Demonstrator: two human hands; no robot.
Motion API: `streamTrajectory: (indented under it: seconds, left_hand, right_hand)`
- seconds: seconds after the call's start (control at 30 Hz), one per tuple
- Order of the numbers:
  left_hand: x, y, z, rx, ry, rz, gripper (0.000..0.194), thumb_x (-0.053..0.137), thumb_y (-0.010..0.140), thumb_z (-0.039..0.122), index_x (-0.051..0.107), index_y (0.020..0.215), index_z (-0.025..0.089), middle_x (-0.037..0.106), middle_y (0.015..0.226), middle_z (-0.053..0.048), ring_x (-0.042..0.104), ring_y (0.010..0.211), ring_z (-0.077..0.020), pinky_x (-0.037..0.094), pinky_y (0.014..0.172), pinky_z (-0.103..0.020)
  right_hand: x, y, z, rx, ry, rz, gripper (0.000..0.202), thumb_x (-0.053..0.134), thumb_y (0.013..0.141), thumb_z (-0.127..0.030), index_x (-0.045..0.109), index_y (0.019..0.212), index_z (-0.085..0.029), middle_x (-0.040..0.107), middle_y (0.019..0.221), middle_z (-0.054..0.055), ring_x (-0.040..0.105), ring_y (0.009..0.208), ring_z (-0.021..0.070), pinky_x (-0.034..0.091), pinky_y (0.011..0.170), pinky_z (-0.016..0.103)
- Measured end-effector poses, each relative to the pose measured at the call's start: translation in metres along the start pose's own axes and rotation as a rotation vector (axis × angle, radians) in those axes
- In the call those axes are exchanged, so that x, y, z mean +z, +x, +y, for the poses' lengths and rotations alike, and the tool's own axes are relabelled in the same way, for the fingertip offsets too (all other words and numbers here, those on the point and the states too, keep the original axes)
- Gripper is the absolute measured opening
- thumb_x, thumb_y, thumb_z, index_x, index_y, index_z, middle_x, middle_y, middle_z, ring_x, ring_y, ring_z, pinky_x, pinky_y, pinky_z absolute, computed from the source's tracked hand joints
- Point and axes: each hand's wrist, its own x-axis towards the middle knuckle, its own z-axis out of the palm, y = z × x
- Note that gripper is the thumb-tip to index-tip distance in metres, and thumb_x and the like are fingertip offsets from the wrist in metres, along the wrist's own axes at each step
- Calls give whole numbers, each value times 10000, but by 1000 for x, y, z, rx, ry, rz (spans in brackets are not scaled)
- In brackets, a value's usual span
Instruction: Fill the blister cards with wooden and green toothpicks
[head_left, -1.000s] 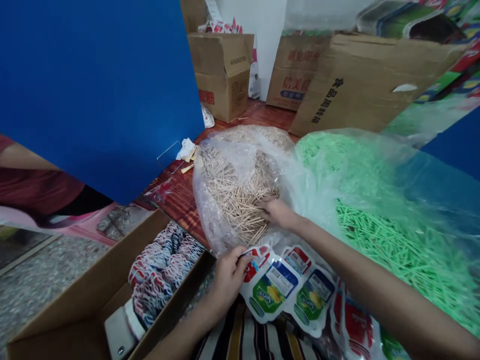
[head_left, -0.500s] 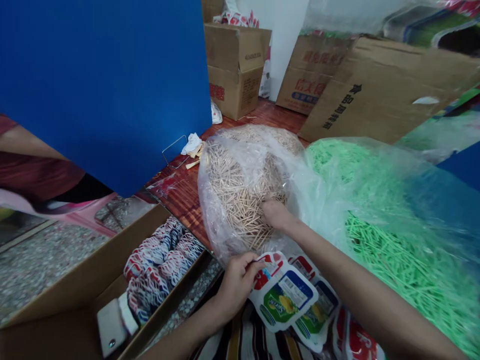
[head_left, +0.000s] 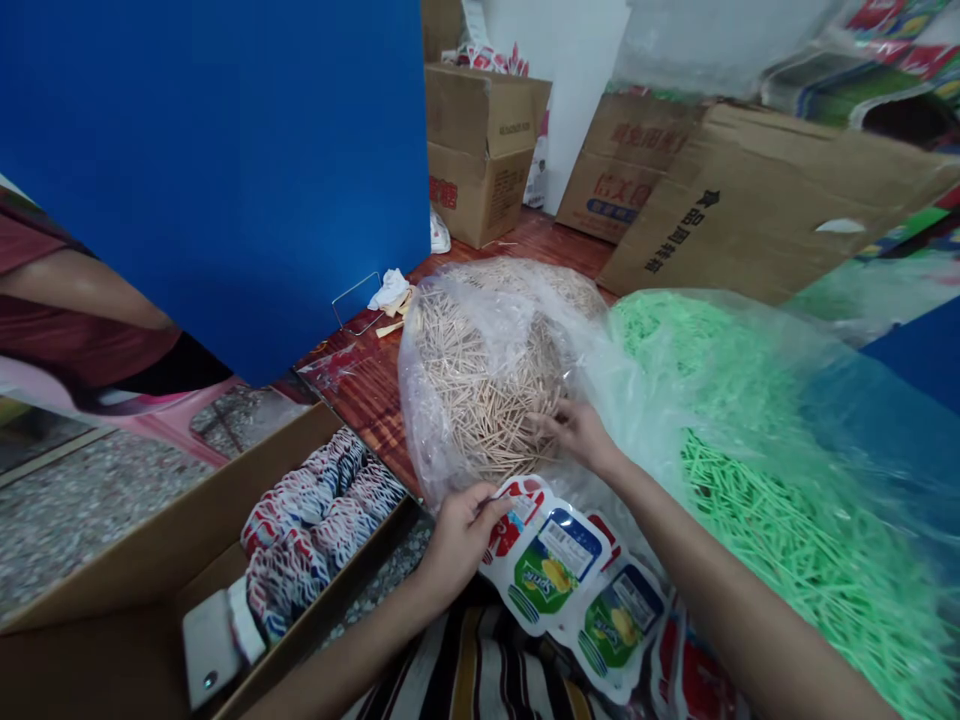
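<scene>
My left hand (head_left: pixel 463 535) pinches the left edge of a red-labelled packet (head_left: pixel 517 510) above my lap. Green and blue packets (head_left: pixel 551 572) lie against it, with more packets to the right. My right hand (head_left: pixel 574 432) is at the opening of a clear plastic bag full of thin tan sticks (head_left: pixel 487 400). Its fingertips are among the sticks, with thumb and fingers close together; whether a stick is between them is too small to tell. Bright green sticks (head_left: pixel 780 530) fill another clear bag beside my right forearm.
An open carton (head_left: pixel 142 530) at lower left holds stacked packets (head_left: pixel 322 530) and a white phone (head_left: pixel 211 645). A blue panel (head_left: pixel 225 180) stands at upper left, with a person's arm (head_left: pixel 82 285) beyond it. Cardboard boxes (head_left: pixel 487 150) stand behind the bags on the reddish table (head_left: pixel 375 390).
My right hand has drawn back slightly from deeper in the tan sticks, and its fingers show more. My left hand and the packets have shifted slightly left and up.
</scene>
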Motion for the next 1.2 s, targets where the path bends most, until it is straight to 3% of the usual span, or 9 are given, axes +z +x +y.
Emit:
streamTrajectory:
  seconds: [0.3,0.47,0.73,0.87,1.0,1.2]
  left_hand:
    - [-2,4,5,49,-27,26,190,615,762,324,640,720,140,644,610,17,550,537,-114,436,518,-206]
    - [-3,7,6,79,-12,27,200,620,761,332,645,715,139,641,618,16,551,554,-116,439,533,-206]
    - [-5,13,4,110,33,44,223,608,778,358,648,755,140,634,650,9,548,582,-122,444,555,-211]
    - [-8,14,1,114,46,49,234,608,781,369,649,768,139,639,668,3,556,599,-129,447,562,-215]
    - [-11,14,-2,117,34,30,243,604,789,379,648,786,140,646,684,1,563,609,-130,456,580,-221]
    - [-11,15,-3,111,37,46,251,603,787,388,648,770,141,632,656,9,542,577,-120,442,547,-212]
  right_hand:
    - [9,-1,2,66,183,86,367,537,806,-496,562,639,-170,609,650,49,545,652,185,433,683,316]
    - [11,-1,0,128,453,169,390,472,845,-515,613,776,-158,679,789,80,619,748,202,481,735,339]
    - [14,-3,-13,209,804,211,474,604,730,-576,555,984,-179,647,671,27,649,633,198,527,593,335]
    - [19,-2,-11,147,763,317,411,572,781,-536,551,1017,-201,648,748,27,624,709,190,510,690,343]
    - [27,-2,-6,52,570,225,351,551,796,-531,595,753,-185,633,735,35,574,730,183,469,751,340]
    - [30,1,-3,61,524,246,403,482,836,-555,592,741,-179,629,736,34,563,704,172,462,724,324]
